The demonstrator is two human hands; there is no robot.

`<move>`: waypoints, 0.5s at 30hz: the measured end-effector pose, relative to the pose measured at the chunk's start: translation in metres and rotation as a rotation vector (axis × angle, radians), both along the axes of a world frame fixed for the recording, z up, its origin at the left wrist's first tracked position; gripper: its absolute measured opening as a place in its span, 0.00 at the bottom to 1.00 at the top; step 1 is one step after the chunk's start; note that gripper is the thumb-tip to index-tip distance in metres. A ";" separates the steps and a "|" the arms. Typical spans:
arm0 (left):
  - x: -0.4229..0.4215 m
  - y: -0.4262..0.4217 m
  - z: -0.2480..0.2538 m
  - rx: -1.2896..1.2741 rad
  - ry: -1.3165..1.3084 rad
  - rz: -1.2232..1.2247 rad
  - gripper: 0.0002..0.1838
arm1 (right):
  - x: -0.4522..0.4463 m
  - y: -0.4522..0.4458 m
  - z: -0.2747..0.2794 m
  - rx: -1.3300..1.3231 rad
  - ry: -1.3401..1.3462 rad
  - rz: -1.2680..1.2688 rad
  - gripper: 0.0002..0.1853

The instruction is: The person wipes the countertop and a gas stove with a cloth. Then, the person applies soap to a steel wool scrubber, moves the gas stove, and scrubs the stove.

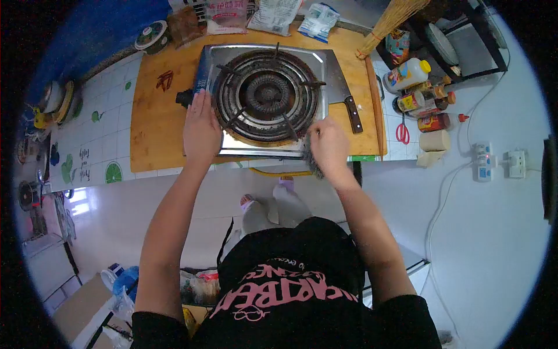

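A single-burner gas stove [268, 96] with a steel top, a dark stained ring and several pot supports sits on a wooden board. My left hand [202, 131] lies flat along the stove's left edge, fingers stretched toward the black knob [184, 98]. At the front right corner, my right hand [330, 145] is closed around a grey steel wool scrubber [313, 158], which shows below the fingers against the stove's edge. The palm hides part of the scrubber. To the right of the stove lies a cleaver [353, 114] with a dark riveted handle.
The wooden board [157, 136] holds dried chilies [165, 79] at left. Bags [273, 16] and a lidded bowl [152, 37] line the back. A straw brush [392, 26], bottles [407, 75], red scissors [402, 131] and a paper roll [435, 141] stand or lie at right.
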State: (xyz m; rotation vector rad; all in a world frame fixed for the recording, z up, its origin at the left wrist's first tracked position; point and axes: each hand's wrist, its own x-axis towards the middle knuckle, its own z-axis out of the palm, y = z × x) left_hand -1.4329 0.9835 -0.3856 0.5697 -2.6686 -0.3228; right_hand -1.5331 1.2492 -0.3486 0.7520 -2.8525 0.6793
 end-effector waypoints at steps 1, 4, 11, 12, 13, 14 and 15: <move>-0.001 -0.001 -0.001 0.000 0.002 -0.001 0.24 | 0.001 0.000 0.002 0.000 0.002 -0.001 0.05; 0.001 0.000 -0.004 -0.055 0.012 -0.011 0.24 | -0.007 0.007 0.003 0.070 0.082 0.070 0.05; -0.004 -0.004 -0.008 -0.053 -0.022 0.001 0.24 | 0.013 0.002 0.007 0.092 0.066 0.131 0.06; -0.002 -0.003 -0.008 -0.055 -0.007 0.000 0.24 | 0.022 0.001 0.010 0.041 0.087 0.151 0.06; -0.001 -0.003 -0.007 -0.055 -0.009 0.001 0.24 | 0.015 0.004 0.006 0.041 0.085 0.153 0.06; 0.001 -0.002 -0.006 -0.054 -0.008 -0.002 0.24 | 0.002 0.008 -0.001 0.109 0.140 0.131 0.06; 0.001 -0.001 -0.005 -0.053 -0.008 -0.009 0.25 | -0.005 0.008 -0.001 0.178 0.194 0.107 0.06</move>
